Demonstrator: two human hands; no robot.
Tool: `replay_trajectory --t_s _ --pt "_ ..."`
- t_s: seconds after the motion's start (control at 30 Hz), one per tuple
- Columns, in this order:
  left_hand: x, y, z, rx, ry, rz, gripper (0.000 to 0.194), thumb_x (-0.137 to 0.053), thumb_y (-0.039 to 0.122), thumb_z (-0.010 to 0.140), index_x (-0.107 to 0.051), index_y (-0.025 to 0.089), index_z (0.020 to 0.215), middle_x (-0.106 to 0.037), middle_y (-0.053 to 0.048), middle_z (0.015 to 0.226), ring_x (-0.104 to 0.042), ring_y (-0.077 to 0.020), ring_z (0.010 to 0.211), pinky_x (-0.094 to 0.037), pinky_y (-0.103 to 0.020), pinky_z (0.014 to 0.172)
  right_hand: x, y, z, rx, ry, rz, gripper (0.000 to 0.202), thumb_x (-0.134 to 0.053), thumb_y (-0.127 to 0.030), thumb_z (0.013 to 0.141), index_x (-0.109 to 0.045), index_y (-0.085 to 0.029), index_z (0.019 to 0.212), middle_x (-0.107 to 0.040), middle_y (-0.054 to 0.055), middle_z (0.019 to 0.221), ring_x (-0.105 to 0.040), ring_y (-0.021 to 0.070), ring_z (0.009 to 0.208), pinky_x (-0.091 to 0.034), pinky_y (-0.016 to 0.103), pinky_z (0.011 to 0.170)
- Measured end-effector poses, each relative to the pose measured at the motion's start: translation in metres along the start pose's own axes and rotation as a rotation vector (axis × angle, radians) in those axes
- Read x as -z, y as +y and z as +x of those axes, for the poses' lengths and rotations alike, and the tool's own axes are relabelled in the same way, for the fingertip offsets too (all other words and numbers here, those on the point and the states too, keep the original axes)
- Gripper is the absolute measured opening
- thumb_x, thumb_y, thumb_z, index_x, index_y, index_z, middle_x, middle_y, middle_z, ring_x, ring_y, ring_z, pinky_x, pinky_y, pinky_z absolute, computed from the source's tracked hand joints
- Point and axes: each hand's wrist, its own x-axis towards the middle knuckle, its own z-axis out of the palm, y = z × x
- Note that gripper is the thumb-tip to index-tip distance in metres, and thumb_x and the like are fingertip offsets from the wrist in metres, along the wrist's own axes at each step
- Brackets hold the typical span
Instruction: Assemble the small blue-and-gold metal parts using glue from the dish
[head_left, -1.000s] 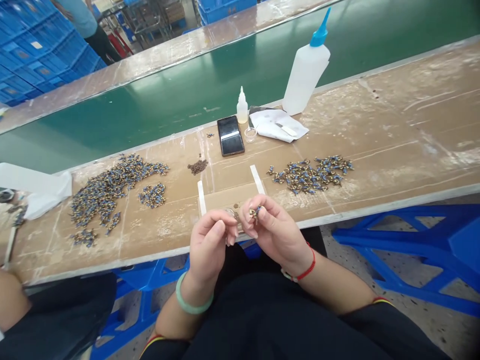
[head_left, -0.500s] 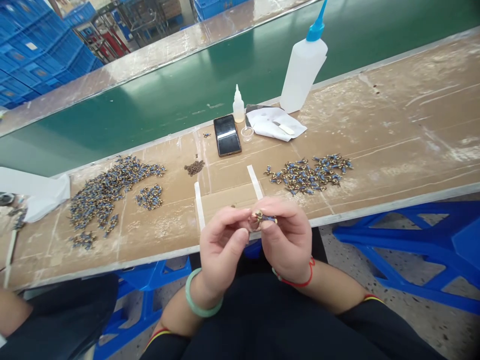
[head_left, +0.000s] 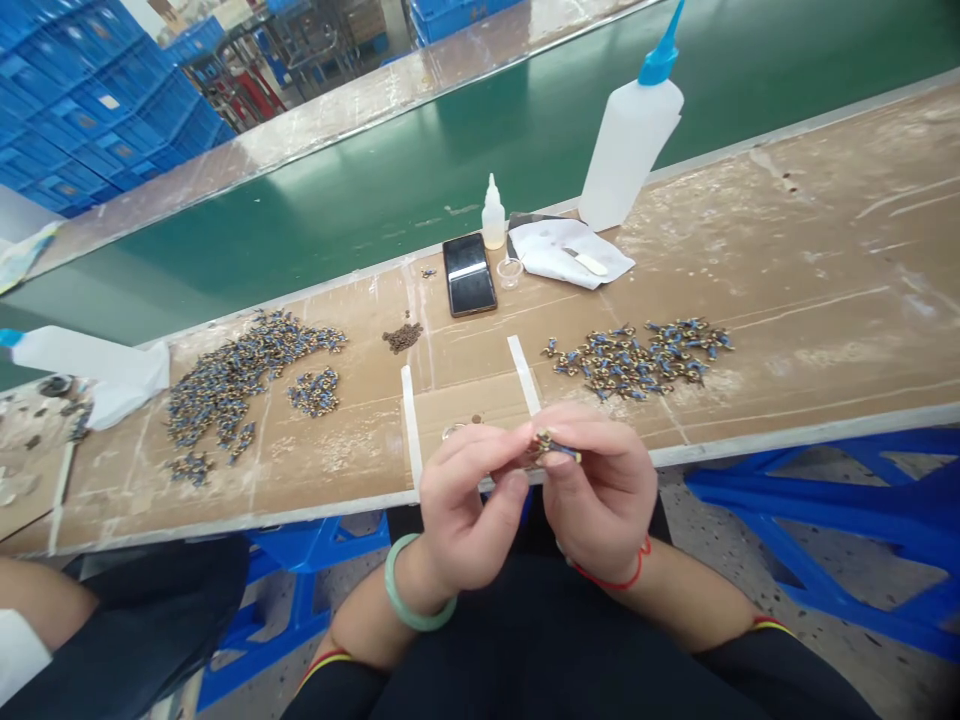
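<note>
Between thumb and fingers my right hand (head_left: 600, 495) pinches a small blue and gold piece (head_left: 556, 448), just past the table's front edge. My left hand (head_left: 476, 505) is closed with its fingertips at the piece's left end; what it may hold is too small to make out. Similar pieces form a large pile (head_left: 225, 375) and a small pile (head_left: 313, 391) at the left, and another pile (head_left: 645, 358) at the right. A heap of small brown parts (head_left: 403, 337) lies between them. Two white strips (head_left: 412, 425) mark the cardboard behind my hands.
A phone (head_left: 470, 275), a small dropper bottle (head_left: 493, 218), a clear ring (head_left: 510, 272) and a white cloth (head_left: 555, 252) with a blade lie at the back. A large blue-tipped bottle (head_left: 630, 150) stands beside them. Another person's arm (head_left: 45, 600) shows at lower left.
The view has shifted, so the table and both hands appear further right. My hands remain together around the small piece, and a ring on the cardboard now shows behind my left hand.
</note>
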Motion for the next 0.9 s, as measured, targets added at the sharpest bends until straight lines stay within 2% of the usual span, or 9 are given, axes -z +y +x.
replay_trajectory --t_s 0.07,0.13,0.2,0.27,0.33,0.4,0.5,0.63,0.9 --pt "0.011 -0.005 0.011 -0.041 -0.043 0.094 0.033 -0.062 0.023 0.104 -0.076 0.026 0.133 -0.079 -0.007 0.099 -0.068 -0.0153 0.077 -0.058 -0.029 0.070 0.006 0.006 0.000 -0.028 0.031 -0.023 0.018 -0.074 -0.021 0.099 -0.078 -0.031 0.113 -0.076 0.003 0.095 -0.073 0.0205 0.090 -0.061 0.038 0.079" --pt "0.030 -0.021 0.029 -0.020 -0.017 0.226 0.029 -0.060 0.025 0.102 -0.078 0.027 0.125 -0.079 -0.005 0.094 -0.067 -0.0160 0.073 -0.057 -0.031 0.067 0.011 0.013 0.002 -0.057 0.060 -0.022 0.021 -0.074 -0.018 0.098 -0.079 -0.031 0.113 -0.076 0.002 0.098 -0.073 0.0185 0.091 -0.060 0.034 0.079" --pt "0.058 -0.047 0.054 0.082 0.059 0.410 0.024 -0.062 0.026 0.099 -0.080 0.026 0.115 -0.079 -0.004 0.089 -0.069 -0.0182 0.075 -0.059 -0.033 0.070 0.014 0.017 0.003 -0.068 0.090 -0.025 0.022 -0.075 -0.017 0.098 -0.080 -0.032 0.113 -0.075 0.002 0.100 -0.072 0.0164 0.090 -0.059 0.032 0.079" --pt "0.086 -0.080 0.084 0.267 0.135 0.636 0.021 -0.062 0.024 0.094 -0.081 0.020 0.101 -0.081 -0.007 0.091 -0.071 -0.0203 0.080 -0.059 -0.034 0.074 0.015 0.020 0.005 -0.077 0.111 -0.039 0.020 -0.076 -0.018 0.098 -0.081 -0.032 0.112 -0.075 0.001 0.100 -0.072 0.0153 0.089 -0.060 0.030 0.080" --pt "0.108 -0.112 0.113 0.470 0.044 0.883 0.022 -0.062 0.020 0.090 -0.082 0.014 0.097 -0.082 -0.011 0.095 -0.073 -0.0222 0.086 -0.059 -0.035 0.083 0.016 0.021 0.006 -0.100 0.110 -0.051 0.019 -0.077 -0.019 0.097 -0.081 -0.032 0.111 -0.075 0.001 0.099 -0.072 0.0151 0.089 -0.060 0.030 0.081" --pt "0.121 -0.137 0.136 0.565 -0.092 1.011 0.024 -0.063 0.019 0.088 -0.083 0.012 0.098 -0.083 -0.013 0.099 -0.074 -0.0250 0.092 -0.058 -0.037 0.089 0.017 0.021 0.007 -0.117 0.102 -0.063 0.020 -0.076 -0.019 0.097 -0.080 -0.032 0.112 -0.076 0.001 0.099 -0.073 0.0155 0.091 -0.060 0.030 0.082" --pt "0.125 -0.157 0.153 0.594 -0.205 1.042 0.021 -0.066 0.018 0.084 -0.085 0.014 0.093 -0.084 -0.014 0.099 -0.075 -0.0289 0.096 -0.057 -0.039 0.093 0.020 0.022 0.009 -0.096 0.120 -0.099 0.018 -0.076 -0.020 0.097 -0.080 -0.031 0.111 -0.077 0.001 0.098 -0.074 0.0167 0.091 -0.061 0.032 0.083" --pt "0.122 -0.166 0.157 0.609 -0.292 1.075 0.018 -0.067 0.022 0.084 -0.085 0.017 0.085 -0.085 -0.014 0.098 -0.076 -0.0326 0.099 -0.057 -0.043 0.096 0.023 0.023 0.010 -0.099 0.162 -0.140 0.016 -0.077 -0.022 0.097 -0.081 -0.031 0.110 -0.078 0.001 0.099 -0.075 0.0164 0.089 -0.062 0.032 0.081" --pt "0.120 -0.177 0.163 0.555 -0.313 1.080 0.012 -0.066 0.016 0.073 -0.073 0.019 0.064 -0.080 -0.018 0.086 -0.075 -0.0415 0.103 -0.055 -0.055 0.101 0.020 0.020 0.016 -0.128 0.188 -0.143 0.011 -0.080 -0.028 0.096 -0.082 -0.030 0.107 -0.079 0.001 0.097 -0.076 0.0156 0.088 -0.063 0.030 0.079"
